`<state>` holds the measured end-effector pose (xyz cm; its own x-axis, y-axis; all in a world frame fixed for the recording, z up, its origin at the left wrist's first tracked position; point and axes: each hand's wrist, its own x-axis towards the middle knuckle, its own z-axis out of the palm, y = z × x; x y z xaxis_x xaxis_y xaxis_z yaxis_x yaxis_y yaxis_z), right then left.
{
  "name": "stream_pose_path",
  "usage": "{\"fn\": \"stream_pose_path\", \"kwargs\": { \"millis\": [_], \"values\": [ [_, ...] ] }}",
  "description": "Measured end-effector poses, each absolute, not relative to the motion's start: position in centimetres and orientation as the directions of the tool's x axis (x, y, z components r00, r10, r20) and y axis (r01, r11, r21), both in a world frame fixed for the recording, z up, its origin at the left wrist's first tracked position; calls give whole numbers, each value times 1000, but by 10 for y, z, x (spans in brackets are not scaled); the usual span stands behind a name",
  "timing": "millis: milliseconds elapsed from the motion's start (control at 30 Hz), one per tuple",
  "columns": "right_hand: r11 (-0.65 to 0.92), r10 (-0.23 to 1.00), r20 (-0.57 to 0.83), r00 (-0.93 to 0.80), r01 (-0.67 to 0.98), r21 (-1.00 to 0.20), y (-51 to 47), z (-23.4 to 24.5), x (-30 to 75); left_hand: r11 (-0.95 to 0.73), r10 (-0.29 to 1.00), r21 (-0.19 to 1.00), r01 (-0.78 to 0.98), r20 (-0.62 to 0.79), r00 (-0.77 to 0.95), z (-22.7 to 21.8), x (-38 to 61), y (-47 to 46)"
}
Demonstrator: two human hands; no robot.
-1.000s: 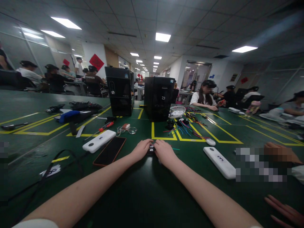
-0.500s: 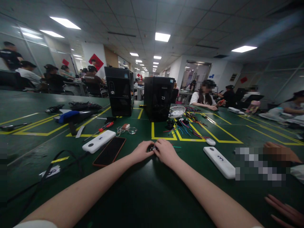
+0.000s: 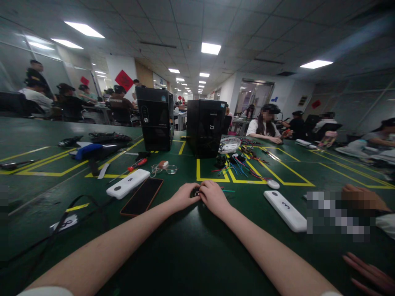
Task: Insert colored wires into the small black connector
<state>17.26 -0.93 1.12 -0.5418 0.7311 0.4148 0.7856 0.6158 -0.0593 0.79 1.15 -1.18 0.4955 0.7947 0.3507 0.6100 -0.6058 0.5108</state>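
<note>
My left hand (image 3: 182, 196) and my right hand (image 3: 212, 196) meet on the green table (image 3: 191, 250), fingers curled together round a small black part (image 3: 196, 192) that is mostly hidden between them. A thin teal wire (image 3: 228, 190) lies just right of my right hand. A dark phone with an orange rim (image 3: 142, 196) and a white oblong device marked with a number (image 3: 127, 183) lie left of my left hand. Another white device marked 3 (image 3: 285, 210) lies to the right.
Two black computer cases (image 3: 155, 118) (image 3: 206, 127) stand behind yellow floor-tape boxes. Coloured wires (image 3: 238, 168), a white basket (image 3: 229, 144), a red screwdriver (image 3: 137, 163) and glasses (image 3: 164, 167) lie beyond. A black cable (image 3: 74, 205) loops at left. Another person's fingers (image 3: 369, 274) rest at the lower right.
My two hands have closed in slightly on the small black part and barely shifted. A person in the far left background has walked along.
</note>
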Motion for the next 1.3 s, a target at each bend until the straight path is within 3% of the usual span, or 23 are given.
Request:
{"fn": "stream_pose_path", "kwargs": {
  "millis": [267, 767, 1033, 1167, 1300],
  "values": [
    [623, 734, 428, -527, 774, -116, -8, 2, 170, -597, 801, 506, 622, 334, 498, -13, 5, 12],
    [600, 745, 406, -529, 797, -64, -11, 5, 168, -596, 802, 505, 624, 335, 494, -14, 5, 13],
    [516, 799, 433, -417, 846, -136, -11, 14, 173, -596, 803, 490, 637, 333, 495, -17, 6, 15],
    [529, 787, 430, -443, 843, -98, -13, 18, 174, -595, 803, 504, 626, 338, 491, -14, 9, 12],
    [643, 721, 384, -577, 763, -62, -19, 26, 172, -560, 826, 555, 615, 317, 466, -12, 8, 12]
  ]
}}
